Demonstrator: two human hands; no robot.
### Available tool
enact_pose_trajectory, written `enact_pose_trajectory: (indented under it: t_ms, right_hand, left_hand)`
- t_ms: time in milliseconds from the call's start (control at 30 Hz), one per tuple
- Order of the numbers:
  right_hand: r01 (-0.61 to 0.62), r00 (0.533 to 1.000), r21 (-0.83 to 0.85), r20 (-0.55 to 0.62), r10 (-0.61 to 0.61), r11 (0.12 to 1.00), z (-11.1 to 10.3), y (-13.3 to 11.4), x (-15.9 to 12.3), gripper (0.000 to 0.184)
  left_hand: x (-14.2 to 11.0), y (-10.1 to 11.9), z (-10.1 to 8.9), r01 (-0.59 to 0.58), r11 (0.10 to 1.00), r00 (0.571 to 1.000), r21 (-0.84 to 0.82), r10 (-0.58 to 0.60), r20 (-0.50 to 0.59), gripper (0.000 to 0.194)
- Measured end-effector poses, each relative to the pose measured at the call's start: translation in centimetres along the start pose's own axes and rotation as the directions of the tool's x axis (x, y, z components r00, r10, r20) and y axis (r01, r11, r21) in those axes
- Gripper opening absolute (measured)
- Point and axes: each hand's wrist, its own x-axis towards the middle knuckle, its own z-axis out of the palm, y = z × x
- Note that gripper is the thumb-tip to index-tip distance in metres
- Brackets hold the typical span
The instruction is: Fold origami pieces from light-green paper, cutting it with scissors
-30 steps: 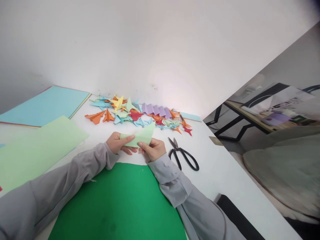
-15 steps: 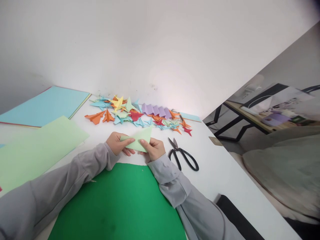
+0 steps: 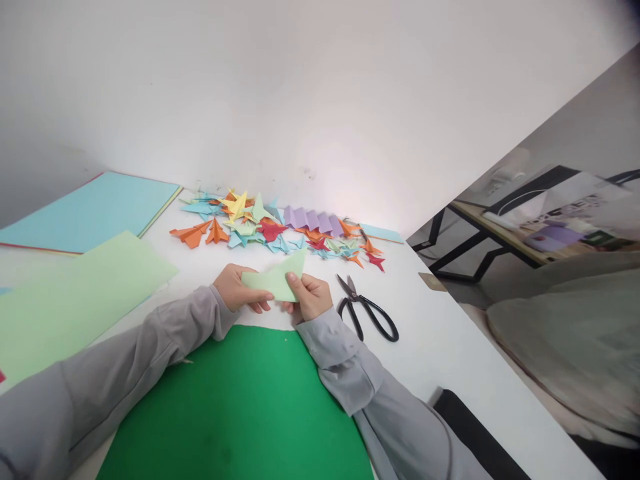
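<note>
Between my two hands is a small folded piece of pale green paper (image 3: 273, 283), with one pointed corner sticking up at its right. My left hand (image 3: 237, 289) pinches its left end, thumb lying along the lower edge. On the right side my right hand (image 3: 309, 295) grips it, thumb pressed on the front face; the fingers behind are partly hidden. Both hands are held above the white table, just beyond a green sheet (image 3: 240, 407). Black-handled scissors (image 3: 361, 307) lie with blades parted, right of my right hand.
Folded paper shapes (image 3: 240, 220) in many colours lie along the wall, with a pleated purple paper (image 3: 313, 221) among them. Light green sheets (image 3: 85, 293) and a stack of blue sheets (image 3: 100, 210) are at the left. A black object (image 3: 470, 427) rests near my right forearm.
My right thumb has moved up slightly on the pale green paper, and my left thumb has shifted lower along it. Both hands still hold the paper in nearly the same place.
</note>
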Motion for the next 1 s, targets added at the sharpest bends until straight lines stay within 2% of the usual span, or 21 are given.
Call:
enact_pose_trajectory:
  t_ms: [100, 233, 400, 533, 700, 833, 1000]
  right_hand:
    - [0.014, 0.999, 0.020, 0.044, -0.015, 1.000, 0.0, 0.5, 0.3, 0.034]
    - [0.043, 0.997, 0.037, 0.062, -0.045, 0.998, -0.1, 0.8, 0.6, 0.038]
    - [-0.030, 0.988, 0.083, 0.156, 0.017, 0.996, -0.2, 0.4, 0.5, 0.043]
    - [-0.025, 0.988, 0.097, 0.152, 0.010, 0.995, -0.3, 0.3, 0.6, 0.042]
    - [0.024, 0.983, 0.091, 0.177, -0.040, 0.996, -0.6, 0.7, 1.1, 0.043]
    - [-0.033, 0.977, 0.133, 0.215, 0.003, 0.991, -0.8, 0.9, 1.3, 0.048]
    - [-0.092, 0.980, 0.225, 0.194, 0.048, 0.970, -0.8, 1.0, 1.4, 0.052]
  left_hand:
    - [0.1, -0.2, 0.0, -0.004, 1.000, 1.000, -0.002, 0.004, -0.031, 0.024]
    - [0.2, -0.2, 0.1, -0.003, 1.000, 0.999, -0.022, 0.002, -0.047, 0.025]
    - [0.1, -0.1, 0.0, 0.002, 0.999, 1.000, -0.047, -0.003, -0.025, 0.021]
    - [0.1, -0.2, 0.0, -0.007, 0.999, 1.000, -0.032, 0.008, 0.009, 0.024]
    - [0.1, 0.1, 0.1, 0.024, 0.997, 0.999, -0.076, -0.026, -0.028, 0.028]
    - [0.1, 0.6, 0.1, 0.043, 0.995, 0.999, -0.087, -0.045, -0.027, 0.032]
    - [0.1, 0.9, 0.1, 0.078, 0.992, 0.996, -0.099, -0.082, -0.033, 0.032]
